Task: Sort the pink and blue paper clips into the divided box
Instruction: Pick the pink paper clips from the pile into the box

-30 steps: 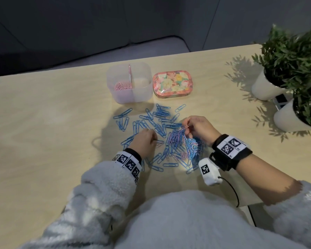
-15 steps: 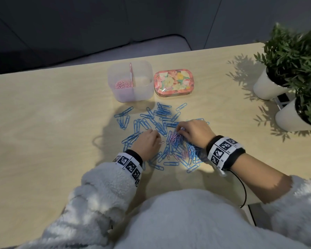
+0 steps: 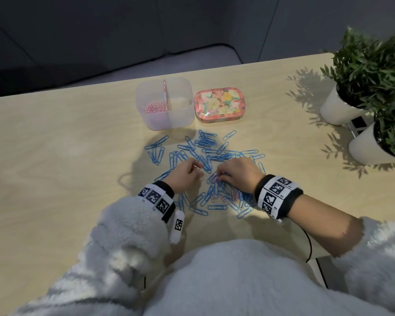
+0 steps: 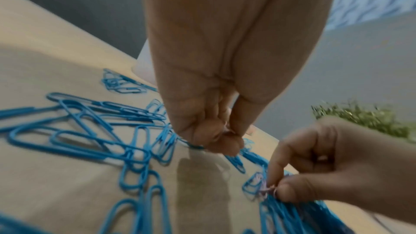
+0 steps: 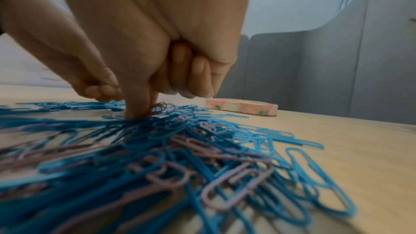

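Observation:
A clear divided box (image 3: 180,115) stands at the table's far side, with pink clips (image 3: 155,107) in its left compartment. Blue paper clips (image 3: 205,142) lie scattered in front of it. A mixed blue and pink pile (image 3: 228,195) (image 5: 202,157) lies nearer me. My left hand (image 3: 197,168) (image 4: 225,134) hovers over the clips with curled fingers and pinches pink clips (image 4: 227,132). My right hand (image 3: 219,177) (image 5: 139,111) reaches down into the pile. Its thumb and forefinger pinch a pink clip (image 4: 268,189) (image 5: 162,108).
A flowered tin (image 3: 219,103) (image 5: 241,107) sits right of the box. Two white pots with green plants (image 3: 342,106) (image 3: 369,147) stand at the right edge of the table. Bare wood stretches to the left (image 3: 55,167).
My right hand has come down onto the pile and shifted slightly left, towards my left hand. My left hand has barely moved.

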A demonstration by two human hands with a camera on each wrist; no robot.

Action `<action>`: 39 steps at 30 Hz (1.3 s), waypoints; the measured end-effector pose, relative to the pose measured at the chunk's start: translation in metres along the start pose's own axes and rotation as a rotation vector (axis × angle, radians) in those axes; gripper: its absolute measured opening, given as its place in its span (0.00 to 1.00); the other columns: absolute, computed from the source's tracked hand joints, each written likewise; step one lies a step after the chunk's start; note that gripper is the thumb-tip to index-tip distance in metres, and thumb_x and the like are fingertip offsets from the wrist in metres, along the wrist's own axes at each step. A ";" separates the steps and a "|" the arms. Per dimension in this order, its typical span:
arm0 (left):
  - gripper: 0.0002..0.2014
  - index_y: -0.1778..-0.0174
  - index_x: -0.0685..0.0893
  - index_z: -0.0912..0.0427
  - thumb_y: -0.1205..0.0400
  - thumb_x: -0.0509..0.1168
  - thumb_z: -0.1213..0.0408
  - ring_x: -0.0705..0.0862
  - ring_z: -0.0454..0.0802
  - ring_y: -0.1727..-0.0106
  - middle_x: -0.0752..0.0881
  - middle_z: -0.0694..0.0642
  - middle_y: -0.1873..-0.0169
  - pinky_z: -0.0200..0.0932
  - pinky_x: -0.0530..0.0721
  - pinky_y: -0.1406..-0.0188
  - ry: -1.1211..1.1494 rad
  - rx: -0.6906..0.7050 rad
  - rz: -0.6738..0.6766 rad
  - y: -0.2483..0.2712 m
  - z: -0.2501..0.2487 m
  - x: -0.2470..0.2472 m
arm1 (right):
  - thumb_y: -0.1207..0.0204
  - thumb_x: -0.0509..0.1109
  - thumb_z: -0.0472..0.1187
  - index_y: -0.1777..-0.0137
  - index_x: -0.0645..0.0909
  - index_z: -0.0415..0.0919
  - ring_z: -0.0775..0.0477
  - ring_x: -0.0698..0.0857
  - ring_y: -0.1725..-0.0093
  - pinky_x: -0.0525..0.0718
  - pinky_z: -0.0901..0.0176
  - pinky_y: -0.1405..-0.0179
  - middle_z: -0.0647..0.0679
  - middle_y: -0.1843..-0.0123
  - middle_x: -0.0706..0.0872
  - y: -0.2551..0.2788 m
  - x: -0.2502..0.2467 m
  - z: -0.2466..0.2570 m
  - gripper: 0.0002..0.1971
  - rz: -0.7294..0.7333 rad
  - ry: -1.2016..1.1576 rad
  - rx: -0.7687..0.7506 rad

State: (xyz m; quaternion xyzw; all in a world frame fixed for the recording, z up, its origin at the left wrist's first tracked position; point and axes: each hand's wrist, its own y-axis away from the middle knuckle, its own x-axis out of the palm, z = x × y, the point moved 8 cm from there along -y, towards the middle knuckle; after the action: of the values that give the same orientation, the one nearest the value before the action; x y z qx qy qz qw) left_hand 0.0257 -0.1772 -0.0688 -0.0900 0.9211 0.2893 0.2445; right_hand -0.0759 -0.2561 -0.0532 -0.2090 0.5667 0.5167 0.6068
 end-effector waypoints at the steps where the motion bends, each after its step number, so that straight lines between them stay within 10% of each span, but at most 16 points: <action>1: 0.10 0.42 0.77 0.63 0.17 0.57 0.67 0.77 0.48 0.57 0.79 0.54 0.57 0.39 0.74 0.63 0.072 -0.042 0.027 -0.002 0.001 0.001 | 0.21 0.64 0.49 0.46 0.83 0.47 0.44 0.83 0.44 0.74 0.54 0.53 0.48 0.47 0.88 0.001 0.001 -0.002 0.10 -0.005 -0.034 0.007; 8: 0.12 0.66 0.73 0.54 0.17 0.59 0.58 0.76 0.45 0.67 0.78 0.50 0.69 0.38 0.74 0.67 0.042 -0.036 0.034 -0.011 -0.011 0.010 | 0.25 0.71 0.36 0.62 0.82 0.42 0.54 0.69 0.78 0.67 0.65 0.79 0.43 0.73 0.76 0.013 0.000 -0.045 0.05 -0.130 -1.037 0.226; 15: 0.03 0.56 0.75 0.61 0.19 0.59 0.66 0.80 0.58 0.52 0.81 0.60 0.56 0.46 0.74 0.57 -0.366 0.121 -0.083 -0.010 -0.016 0.022 | 0.20 0.58 0.25 0.50 0.79 0.32 0.60 0.76 0.82 0.72 0.72 0.84 0.53 0.80 0.81 0.018 0.015 -0.055 0.09 -0.043 -1.564 0.316; 22: 0.06 0.49 0.76 0.66 0.19 0.57 0.68 0.80 0.60 0.49 0.83 0.62 0.51 0.47 0.74 0.54 -0.382 0.088 -0.245 -0.005 -0.005 -0.006 | 0.21 0.52 0.34 0.69 0.71 0.41 0.53 0.73 0.84 0.64 0.70 0.86 0.48 0.79 0.76 0.024 0.031 -0.058 0.15 0.039 -1.689 0.537; 29: 0.11 0.44 0.76 0.62 0.18 0.60 0.61 0.81 0.58 0.45 0.82 0.60 0.45 0.50 0.77 0.48 -0.453 0.251 -0.126 -0.010 -0.028 0.029 | 0.27 0.71 0.33 0.68 0.74 0.44 0.57 0.64 0.85 0.63 0.68 0.83 0.57 0.87 0.69 0.022 0.011 -0.062 0.12 -0.167 -1.041 0.334; 34: 0.11 0.41 0.76 0.62 0.18 0.60 0.64 0.80 0.61 0.42 0.80 0.62 0.41 0.51 0.77 0.44 -0.463 0.293 -0.098 -0.016 -0.039 0.036 | 0.29 0.71 0.44 0.50 0.81 0.51 0.43 0.82 0.55 0.71 0.57 0.62 0.51 0.61 0.85 0.023 0.000 -0.042 0.08 -0.114 -0.196 0.228; 39: 0.08 0.45 0.77 0.64 0.17 0.57 0.66 0.79 0.60 0.44 0.79 0.62 0.43 0.49 0.75 0.45 -0.485 0.269 -0.051 -0.020 -0.041 0.039 | 0.27 0.70 0.49 0.55 0.83 0.48 0.42 0.82 0.58 0.68 0.56 0.63 0.50 0.67 0.84 0.026 -0.005 -0.046 0.06 -0.168 -0.219 0.230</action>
State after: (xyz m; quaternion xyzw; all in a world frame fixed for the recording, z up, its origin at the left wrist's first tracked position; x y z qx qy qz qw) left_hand -0.0180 -0.2179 -0.0684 -0.0079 0.8633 0.1713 0.4747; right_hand -0.1191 -0.2868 -0.0524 -0.1273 0.5332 0.4156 0.7258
